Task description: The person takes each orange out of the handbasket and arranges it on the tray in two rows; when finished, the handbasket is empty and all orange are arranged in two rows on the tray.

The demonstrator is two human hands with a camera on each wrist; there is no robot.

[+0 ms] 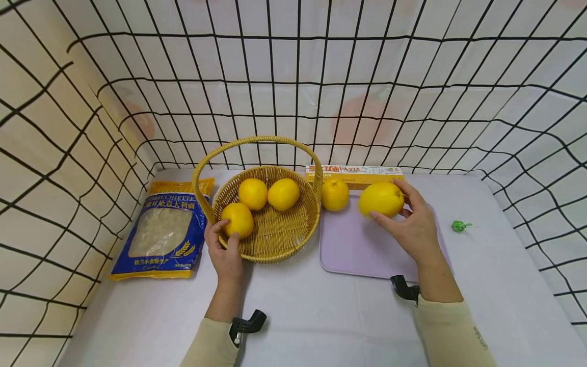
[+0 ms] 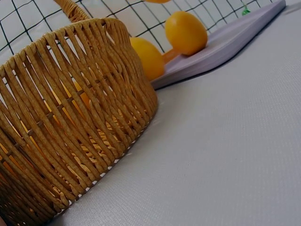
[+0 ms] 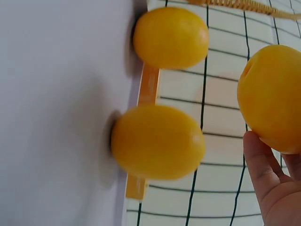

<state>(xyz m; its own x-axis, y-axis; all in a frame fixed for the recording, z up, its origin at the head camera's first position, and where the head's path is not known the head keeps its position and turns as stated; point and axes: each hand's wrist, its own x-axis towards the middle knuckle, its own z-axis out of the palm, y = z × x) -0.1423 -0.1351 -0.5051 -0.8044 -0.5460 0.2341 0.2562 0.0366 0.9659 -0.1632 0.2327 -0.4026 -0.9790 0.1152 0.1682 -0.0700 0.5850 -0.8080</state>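
Note:
My left hand (image 1: 224, 250) grips the near-left rim of a wicker basket (image 1: 289, 239). Its thumb and a fingertip overlap the nearest lemon (image 1: 237, 220) inside. Two more lemons, one on the left (image 1: 252, 193) and one on the right (image 1: 284, 194), lie farther back in the basket. Over a lilac tray (image 1: 353, 250), my right hand (image 1: 415, 224) holds a lemon (image 1: 381, 199) between thumb and fingers. Two other lemons, an upper one (image 3: 171, 37) and a lower one (image 3: 157, 141), rest on the tray in the right wrist view. From the head, the held lemon hides one of them.
A blue bag of orecchiette pasta (image 1: 160, 229) lies left of the basket. Behind the tray is a pasta box (image 1: 357, 176). A small green item (image 1: 460, 226) sits right of the tray. Black wire mesh (image 1: 298, 81) borders the table's back and sides. The basket's tall handle (image 1: 261, 138) arches upward.

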